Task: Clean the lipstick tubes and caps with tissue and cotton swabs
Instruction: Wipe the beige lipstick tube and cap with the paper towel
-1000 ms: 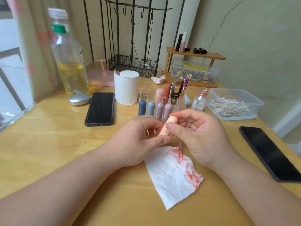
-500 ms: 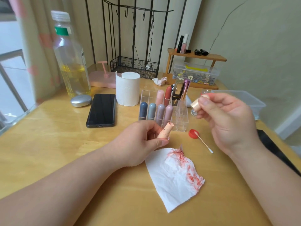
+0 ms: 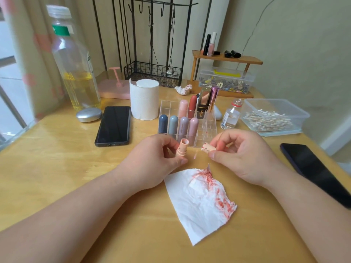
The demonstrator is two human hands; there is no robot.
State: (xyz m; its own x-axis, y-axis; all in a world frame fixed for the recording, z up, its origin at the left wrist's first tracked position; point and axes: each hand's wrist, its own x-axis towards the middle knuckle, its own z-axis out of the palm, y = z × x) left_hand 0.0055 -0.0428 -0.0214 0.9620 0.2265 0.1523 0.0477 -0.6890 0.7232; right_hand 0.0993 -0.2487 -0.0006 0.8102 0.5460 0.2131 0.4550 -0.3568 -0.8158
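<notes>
Lipstick tube (image 3: 182,150) in left, cap (image 3: 208,148) right.

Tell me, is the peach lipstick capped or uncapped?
Uncapped: left hand holds the tube, right hand holds its cap apart.

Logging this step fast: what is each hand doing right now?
Left hand: closed on the peach lipstick tube, held upright.
Right hand: closed on the tube's cap, pinched between thumb and fingers.
</notes>
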